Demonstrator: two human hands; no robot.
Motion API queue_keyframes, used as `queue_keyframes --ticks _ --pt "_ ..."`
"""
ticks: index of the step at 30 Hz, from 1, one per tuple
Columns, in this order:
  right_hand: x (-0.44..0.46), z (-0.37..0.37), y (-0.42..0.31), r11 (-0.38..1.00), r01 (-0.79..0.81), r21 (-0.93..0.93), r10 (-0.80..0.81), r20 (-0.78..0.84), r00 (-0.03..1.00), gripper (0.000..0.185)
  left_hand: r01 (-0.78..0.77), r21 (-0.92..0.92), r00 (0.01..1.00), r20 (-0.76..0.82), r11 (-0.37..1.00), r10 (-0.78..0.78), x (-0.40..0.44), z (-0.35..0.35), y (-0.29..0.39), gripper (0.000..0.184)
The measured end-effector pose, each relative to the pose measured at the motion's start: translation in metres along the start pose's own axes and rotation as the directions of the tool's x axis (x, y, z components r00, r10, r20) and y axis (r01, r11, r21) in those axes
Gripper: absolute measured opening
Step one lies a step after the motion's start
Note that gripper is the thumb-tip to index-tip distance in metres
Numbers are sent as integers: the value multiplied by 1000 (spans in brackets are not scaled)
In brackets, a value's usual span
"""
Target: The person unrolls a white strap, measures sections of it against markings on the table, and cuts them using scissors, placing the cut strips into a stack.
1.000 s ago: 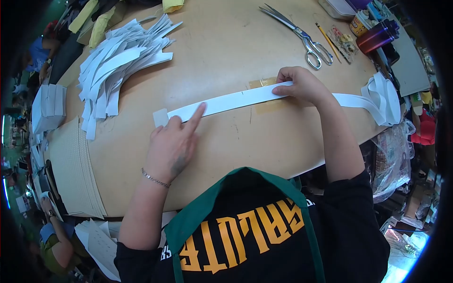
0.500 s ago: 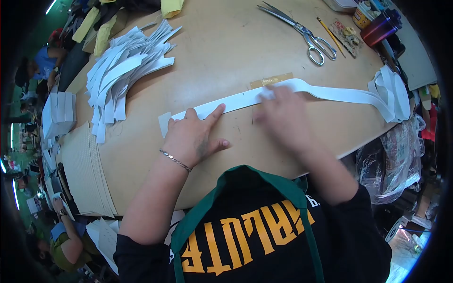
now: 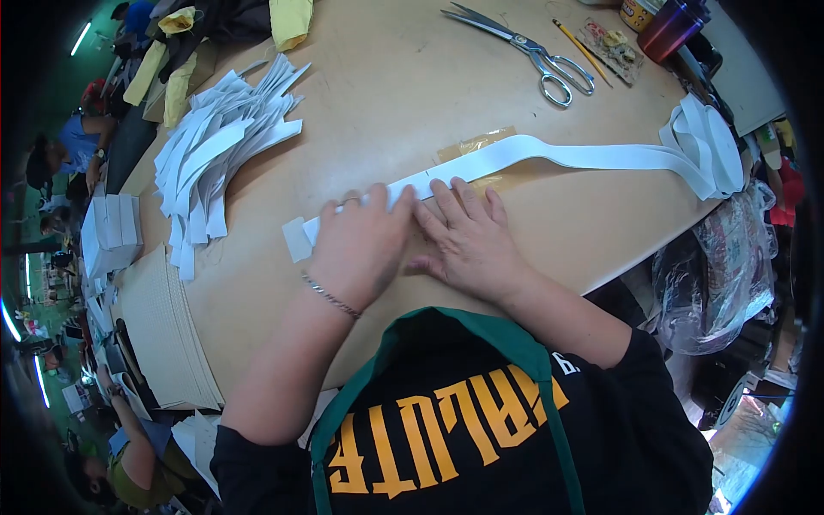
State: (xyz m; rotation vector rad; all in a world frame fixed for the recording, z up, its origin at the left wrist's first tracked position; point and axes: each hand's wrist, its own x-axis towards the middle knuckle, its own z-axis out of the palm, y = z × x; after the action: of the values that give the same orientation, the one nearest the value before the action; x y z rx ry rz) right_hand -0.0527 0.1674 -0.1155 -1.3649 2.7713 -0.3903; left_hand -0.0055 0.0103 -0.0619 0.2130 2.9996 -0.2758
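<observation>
A long white elastic band [image 3: 515, 149] lies slantwise on the table, its right part running off to a loosely folded heap of the same band [image 3: 699, 142]. My left hand [image 3: 365, 236] rests over the band's left part, fingertips laid along it and hiding some of it. Beside it, my right hand [image 3: 472, 240] lies flat, with fingers spread and the fingertips at the band's near edge. Both hands are open and nearly touch. A pale square patch [image 3: 297, 239] sits at the band's left end, and brown tape [image 3: 498, 178] is stuck on the table beneath the band.
A pile of cut white strips [image 3: 227, 142] lies at the upper left. Scissors [image 3: 536, 56], a yellow pencil [image 3: 582, 53] and a dark tumbler [image 3: 672, 33] are at the far side. Stacked cardboard sheets [image 3: 167, 335] lie left; a clear plastic bag [image 3: 717, 270] hangs at right.
My right hand has moved left and down the band, from a blur near the tape to lying flat beside my left hand. The left fingers have drawn closer together.
</observation>
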Motion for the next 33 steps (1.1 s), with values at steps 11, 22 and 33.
queue_keyframes --ticks 11,22,33 --pt "-1 -8 4 998 16 59 -13 -50 999 58 -54 -138 998 -25 989 52 12 5 5 43" --pt "90 -71 200 800 -589 -112 590 -23 807 31 -40 -163 999 20 986 44 15 13 8 45" --pt "71 -116 185 670 -712 213 655 283 701 15 -28 -177 995 -99 984 10 8 28 7 42"
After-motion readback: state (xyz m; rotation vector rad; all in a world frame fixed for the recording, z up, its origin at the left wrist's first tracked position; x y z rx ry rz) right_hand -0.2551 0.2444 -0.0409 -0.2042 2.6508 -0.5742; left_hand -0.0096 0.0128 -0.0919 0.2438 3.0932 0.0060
